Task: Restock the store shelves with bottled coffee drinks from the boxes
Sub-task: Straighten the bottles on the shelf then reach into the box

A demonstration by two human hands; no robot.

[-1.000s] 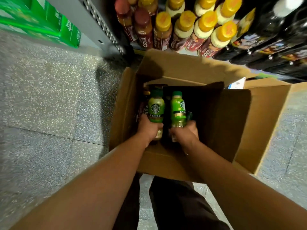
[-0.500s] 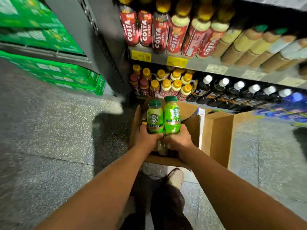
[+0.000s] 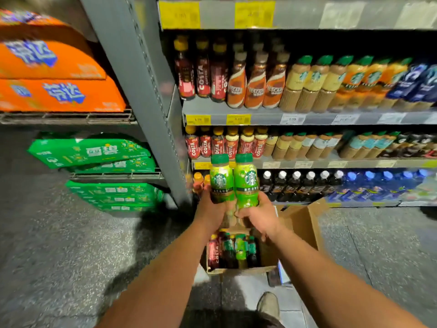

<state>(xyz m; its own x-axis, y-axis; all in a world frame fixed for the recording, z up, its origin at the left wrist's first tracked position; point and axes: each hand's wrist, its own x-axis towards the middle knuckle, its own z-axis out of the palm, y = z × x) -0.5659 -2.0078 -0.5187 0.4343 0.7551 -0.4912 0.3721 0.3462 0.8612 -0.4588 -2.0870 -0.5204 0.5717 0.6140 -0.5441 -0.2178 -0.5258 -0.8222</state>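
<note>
Left bottle (image 3: pixel 221 181): green Starbucks drink, upright, long axis vertical, green cap on top, logo facing the camera; held in the air in front of the lower shelf edges.
Right bottle (image 3: pixel 247 183): same kind, also upright with cap up and logo towards the camera; just beside the left bottle, their sides touching or very nearly so.
Left hand (image 3: pixel 210 209): fingers curled round the lower part of the left bottle, gripping it from its left side; the base of the bottle is hidden behind the hand.
Right hand (image 3: pixel 259 215): wrapped round the bottom of the right bottle from the right, thumb side towards the other hand; the two hands sit close together.
Box (image 3: pixel 305 223): open cardboard carton on the floor directly below the hands, flaps up, against the foot of the shelving.
Boxed bottles (image 3: pixel 236 249): more green-capped drinks and a red Costa one standing upright inside the carton.
Shelving (image 3: pixel 307 118): grey tiers with yellow and white price tags along their front edges, rows of bottles behind them.
Costa row (image 3: pixel 205 143): red-labelled bottles at the left end of the tier just above the held caps.
Dark bottles (image 3: pixel 295 185): white-capped row on the lowest tier, right of the held pair.
Green cases (image 3: pixel 113 195): stacked on the rack to the left.
</note>
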